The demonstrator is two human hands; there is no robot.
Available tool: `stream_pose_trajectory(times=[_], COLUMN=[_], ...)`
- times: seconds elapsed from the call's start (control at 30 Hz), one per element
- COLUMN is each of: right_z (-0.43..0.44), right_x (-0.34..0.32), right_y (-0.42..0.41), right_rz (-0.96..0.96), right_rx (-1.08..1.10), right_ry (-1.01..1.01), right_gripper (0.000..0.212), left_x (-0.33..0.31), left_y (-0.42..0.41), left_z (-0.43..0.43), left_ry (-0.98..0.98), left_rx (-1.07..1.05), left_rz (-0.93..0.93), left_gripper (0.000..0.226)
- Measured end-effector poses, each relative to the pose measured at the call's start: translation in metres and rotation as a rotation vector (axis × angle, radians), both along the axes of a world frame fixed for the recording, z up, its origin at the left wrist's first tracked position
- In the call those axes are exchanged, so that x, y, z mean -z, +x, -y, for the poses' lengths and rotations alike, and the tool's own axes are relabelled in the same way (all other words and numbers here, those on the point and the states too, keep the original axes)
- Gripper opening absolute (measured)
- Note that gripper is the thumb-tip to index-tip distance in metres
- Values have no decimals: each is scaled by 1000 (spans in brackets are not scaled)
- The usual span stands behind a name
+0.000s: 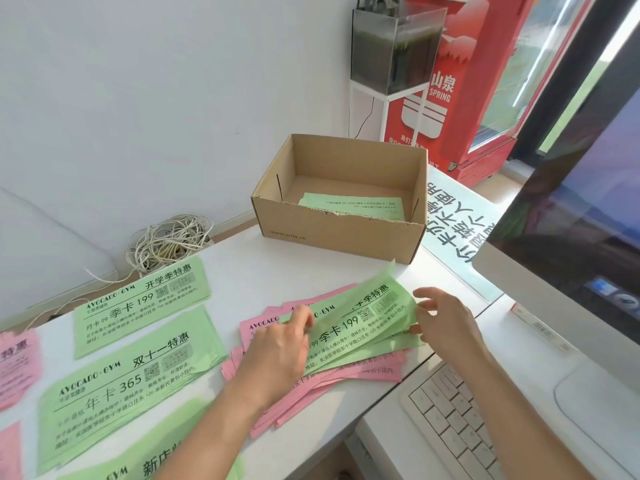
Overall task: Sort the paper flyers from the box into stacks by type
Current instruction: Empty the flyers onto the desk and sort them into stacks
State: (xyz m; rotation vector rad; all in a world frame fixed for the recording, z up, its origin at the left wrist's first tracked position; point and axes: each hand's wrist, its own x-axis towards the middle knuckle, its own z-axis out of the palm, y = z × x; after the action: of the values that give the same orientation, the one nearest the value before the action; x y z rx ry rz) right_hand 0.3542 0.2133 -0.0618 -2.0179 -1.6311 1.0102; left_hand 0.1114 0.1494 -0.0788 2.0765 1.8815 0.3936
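Green flyer [353,323] held just over the mixed pile [346,375].

Sorted green stacks [138,303] lie on the left. The left hand [277,351] pinches the flyer's left end, just above the pink and green pile in the middle of the desk. Behind, one more flyer lies in the box [332,233]. The right hand [446,323] pinches the right end, with its other fingers spread. It may be two sheets stuck together, but I cannot tell. If so, one could land in the wrong stack.

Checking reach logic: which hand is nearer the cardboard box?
Right. The right hand pinches the green flyer's end just in front of the cardboard box's right corner; the left hand holds the flyer's other end, farther from it.
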Motion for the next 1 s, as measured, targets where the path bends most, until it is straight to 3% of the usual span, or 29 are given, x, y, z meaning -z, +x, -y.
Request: stream_pose_trajectory(times=[0.13,0.27,0.43,0.53,0.63,0.67,0.73,0.8,0.9,0.93,1.0], right_z=[-5,-9,-15,-15,-16,-17,-17,-17,-17,-18,-19], right_x=[1,0,4,4,7,7,9,10,11,10,8], right_y=[2,1,-3,-7,-8,-7,-5,-2,0,0,1], right_rz=[-49,-146,-156,-102,-94,-98,-118,-153,-234,-289,-411], right_rx=[15,50,92,78,111,115,105,104,129,148,199], right_ry=[8,10,41,70,80,72,40,10,-21,-31,-49], right_gripper=[28,27,14,18,36,37,20,11,15,14,13], left_x=[2,1,1,-2,-3,-5,-5,-3,4,1,4], left_y=[-1,4,8,5,3,2,-3,-7,-6,-4,-1], left_z=[0,2,4,3,3,3,2,2,3,4,6], left_ry=[69,86,12,0,35,31,55,74,184,175,118], left_rx=[38,155,181,147,107,75,40,35,87,96,132], left_rz=[1,-77,-206,-149,-29,11,89,113,-35,-77,-122], left_gripper=[47,23,46,36,25,37,64,73,33,32,52])
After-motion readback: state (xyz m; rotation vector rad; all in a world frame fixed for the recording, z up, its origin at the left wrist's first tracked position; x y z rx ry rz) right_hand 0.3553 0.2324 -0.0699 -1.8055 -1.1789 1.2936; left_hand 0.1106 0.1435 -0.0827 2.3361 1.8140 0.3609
